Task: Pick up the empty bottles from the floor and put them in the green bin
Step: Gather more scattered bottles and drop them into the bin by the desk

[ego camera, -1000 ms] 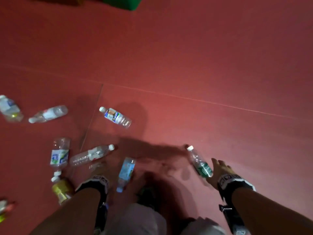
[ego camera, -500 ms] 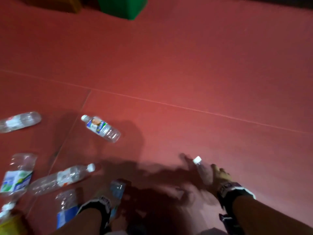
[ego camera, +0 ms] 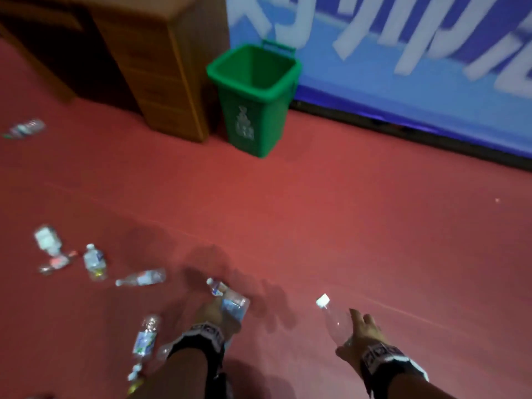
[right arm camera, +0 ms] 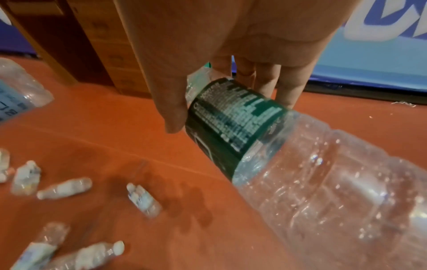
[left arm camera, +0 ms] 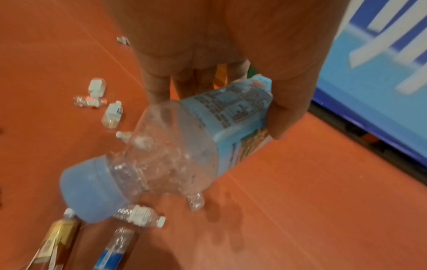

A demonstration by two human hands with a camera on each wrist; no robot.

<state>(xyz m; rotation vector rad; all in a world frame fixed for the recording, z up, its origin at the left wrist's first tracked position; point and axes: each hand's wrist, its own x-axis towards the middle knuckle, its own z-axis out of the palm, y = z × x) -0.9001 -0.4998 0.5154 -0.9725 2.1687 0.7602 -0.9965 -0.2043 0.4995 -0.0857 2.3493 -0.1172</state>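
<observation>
The green bin (ego camera: 253,96) stands open against the far wall, beside a wooden cabinet. My left hand (ego camera: 211,313) grips a clear bottle with a light blue label (ego camera: 236,308), held above the floor; in the left wrist view the blue-capped bottle (left arm camera: 184,146) sits between thumb and fingers (left arm camera: 157,87). My right hand (ego camera: 364,332) grips a clear white-capped bottle (ego camera: 334,318) round its dark green label (right arm camera: 233,117). Several more bottles lie on the red floor at the left, such as one (ego camera: 141,277) and another (ego camera: 94,262).
A wooden cabinet (ego camera: 161,67) stands left of the bin, a blue banner (ego camera: 403,67) along the wall at the right. One bottle (ego camera: 26,128) lies far left near the cabinet. Red floor stretches between my hands and the bin.
Both hands have closed on their bottles and lifted them off the floor. The view has swung up, bringing the bin, cabinet and banner into sight.
</observation>
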